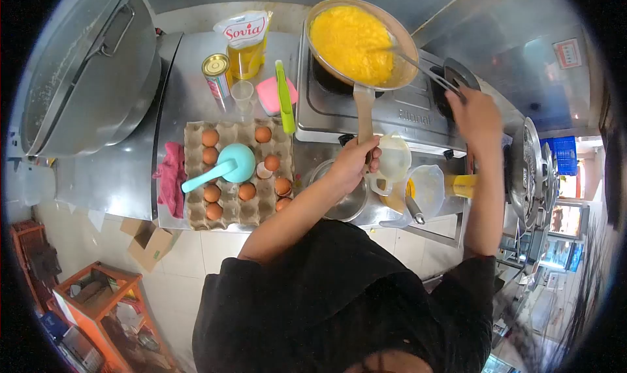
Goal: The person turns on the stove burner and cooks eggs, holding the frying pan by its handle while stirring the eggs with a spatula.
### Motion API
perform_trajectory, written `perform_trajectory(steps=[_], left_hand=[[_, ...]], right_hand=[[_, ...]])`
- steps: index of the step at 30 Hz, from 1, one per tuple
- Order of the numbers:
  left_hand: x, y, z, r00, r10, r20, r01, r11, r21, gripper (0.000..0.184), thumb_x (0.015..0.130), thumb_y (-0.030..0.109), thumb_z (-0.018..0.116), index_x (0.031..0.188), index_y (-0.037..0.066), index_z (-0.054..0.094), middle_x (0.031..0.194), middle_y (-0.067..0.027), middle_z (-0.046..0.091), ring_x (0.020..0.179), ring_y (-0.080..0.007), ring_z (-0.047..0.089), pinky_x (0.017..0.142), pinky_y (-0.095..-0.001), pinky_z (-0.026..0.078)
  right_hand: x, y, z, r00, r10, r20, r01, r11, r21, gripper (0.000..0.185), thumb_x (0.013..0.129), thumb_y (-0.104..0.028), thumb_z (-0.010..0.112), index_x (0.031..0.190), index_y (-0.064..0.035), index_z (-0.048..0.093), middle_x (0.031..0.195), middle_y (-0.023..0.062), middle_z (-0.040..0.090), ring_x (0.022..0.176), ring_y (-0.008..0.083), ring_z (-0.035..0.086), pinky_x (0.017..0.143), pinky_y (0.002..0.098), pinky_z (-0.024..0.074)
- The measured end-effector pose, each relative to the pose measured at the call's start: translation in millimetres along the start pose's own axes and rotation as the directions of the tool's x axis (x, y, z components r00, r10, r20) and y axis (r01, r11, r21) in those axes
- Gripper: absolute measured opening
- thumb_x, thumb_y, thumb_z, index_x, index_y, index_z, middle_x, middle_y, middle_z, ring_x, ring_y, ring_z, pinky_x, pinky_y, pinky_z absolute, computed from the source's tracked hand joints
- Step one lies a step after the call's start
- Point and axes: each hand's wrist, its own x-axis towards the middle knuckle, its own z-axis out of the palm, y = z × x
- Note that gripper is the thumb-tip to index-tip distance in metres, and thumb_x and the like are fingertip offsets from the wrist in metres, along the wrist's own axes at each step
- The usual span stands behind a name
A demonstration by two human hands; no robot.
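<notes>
My left hand [354, 162] is wrapped around the beige handle of a frying pan [410, 41] on the gas stove. Loose, bright yellow scrambled egg [349, 40] covers much of the pan's bottom. In my right hand [475, 117], to the right of the pan, is a pair of long metal tongs [424, 71]; their far end lies in the egg. Just below and right of my left hand stand a pale measuring jug [394, 157] and a clear jug [430, 184] with a metal-handled tool in it.
An egg tray [222, 221] holds several brown eggs and a turquoise ladle [235, 163]. Behind it are a can [217, 76], an oil pouch [247, 50] and a green-handled tool [284, 99]. A large pot [108, 79] stands left; a steel bowl [346, 206] sits near my left forearm.
</notes>
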Motion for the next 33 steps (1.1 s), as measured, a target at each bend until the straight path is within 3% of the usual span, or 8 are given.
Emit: perform_trajectory(steps=[4, 8, 15, 21, 23, 27, 30, 33], left_hand=[[0, 1, 4, 1.000, 0.003, 0.014, -0.004, 1.000, 0.014, 0.018, 0.092, 0.026, 0.050, 0.082, 0.011, 0.044, 0.066, 0.0026, 0.045, 0.055, -0.0086, 0.042, 0.051, -0.0235, 0.034], [1, -1, 5, 1.000, 0.008, -0.007, -0.007, 1.000, 0.028, 0.018, 0.092, 0.025, 0.049, 0.082, 0.011, 0.044, 0.066, 0.0026, 0.044, 0.055, -0.0088, 0.042, 0.052, -0.0240, 0.034], [1, -2, 3, 1.000, 0.024, -0.001, -0.024, 1.000, 0.008, 0.017, 0.092, 0.024, 0.050, 0.085, 0.010, 0.045, 0.066, 0.0020, 0.044, 0.055, -0.0092, 0.042, 0.052, -0.0239, 0.035], [0, 1, 3, 0.999, 0.017, 0.027, -0.017, 1.000, -0.007, 0.018, 0.092, 0.025, 0.050, 0.085, 0.009, 0.045, 0.066, 0.0016, 0.045, 0.055, -0.0095, 0.042, 0.052, -0.0241, 0.035], [1, 1, 4, 0.999, 0.000, 0.032, 0.000, 1.000, -0.010, 0.018, 0.092, 0.025, 0.050, 0.085, 0.010, 0.045, 0.066, 0.0016, 0.045, 0.055, -0.0096, 0.042, 0.052, -0.0242, 0.035], [0, 0, 4, 1.000, 0.002, 0.010, -0.002, 1.000, 0.004, 0.017, 0.092, 0.025, 0.050, 0.085, 0.010, 0.045, 0.066, 0.0018, 0.044, 0.054, -0.0096, 0.042, 0.052, -0.0241, 0.034], [2, 0, 2, 1.000, 0.005, 0.003, -0.005, 1.000, -0.001, 0.017, 0.092, 0.025, 0.049, 0.085, 0.010, 0.045, 0.067, 0.0019, 0.044, 0.055, -0.0094, 0.042, 0.052, -0.0240, 0.034], [2, -1, 2, 1.000, 0.004, 0.007, -0.004, 1.000, 0.019, 0.017, 0.092, 0.024, 0.049, 0.085, 0.010, 0.045, 0.067, 0.0018, 0.045, 0.056, -0.0092, 0.041, 0.052, -0.0238, 0.035]], right_hand=[[-25, 24, -37, 0.999, -0.036, 0.034, 0.038, 0.998, -0.055, 0.034, 0.081, -0.038, 0.055, 0.096, -0.0096, 0.067, 0.087, 0.0153, 0.064, 0.088, 0.0321, 0.060, 0.075, 0.0421, 0.0479], [-18, 19, 8, 0.995, -0.095, -0.007, 0.094, 0.989, -0.114, 0.031, 0.081, -0.033, 0.056, 0.099, -0.0103, 0.066, 0.088, 0.0138, 0.064, 0.088, 0.0298, 0.060, 0.076, 0.0408, 0.0483], [48, 14, 94, 0.996, 0.087, 0.007, -0.087, 0.982, 0.170, 0.035, 0.081, -0.036, 0.058, 0.104, -0.0114, 0.065, 0.093, 0.0157, 0.064, 0.089, 0.0343, 0.060, 0.078, 0.0422, 0.0475], [24, 34, 3, 0.990, -0.057, -0.125, 0.070, 0.992, 0.105, 0.032, 0.078, -0.032, 0.060, 0.100, -0.0111, 0.066, 0.092, 0.0159, 0.064, 0.087, 0.0335, 0.060, 0.076, 0.0433, 0.0473], [9, 35, -35, 0.992, -0.029, 0.125, 0.016, 0.994, 0.108, 0.032, 0.079, -0.034, 0.059, 0.100, -0.0111, 0.066, 0.086, 0.0164, 0.064, 0.084, 0.0335, 0.061, 0.073, 0.0447, 0.0468], [-30, 27, -21, 0.984, -0.179, -0.021, 0.179, 0.984, 0.021, 0.031, 0.080, -0.036, 0.058, 0.093, -0.0090, 0.067, 0.076, 0.0155, 0.064, 0.079, 0.0338, 0.061, 0.071, 0.0444, 0.0474], [-33, 0, 11, 0.990, -0.113, 0.083, 0.113, 0.994, 0.003, 0.033, 0.082, -0.038, 0.057, 0.085, -0.0072, 0.066, 0.070, 0.0158, 0.062, 0.073, 0.0352, 0.061, 0.066, 0.0438, 0.0488], [-10, -10, 54, 0.998, -0.056, 0.006, 0.055, 0.993, 0.103, 0.034, 0.084, -0.039, 0.054, 0.082, -0.0065, 0.065, 0.071, 0.0190, 0.062, 0.068, 0.0359, 0.061, 0.060, 0.0445, 0.0494]])
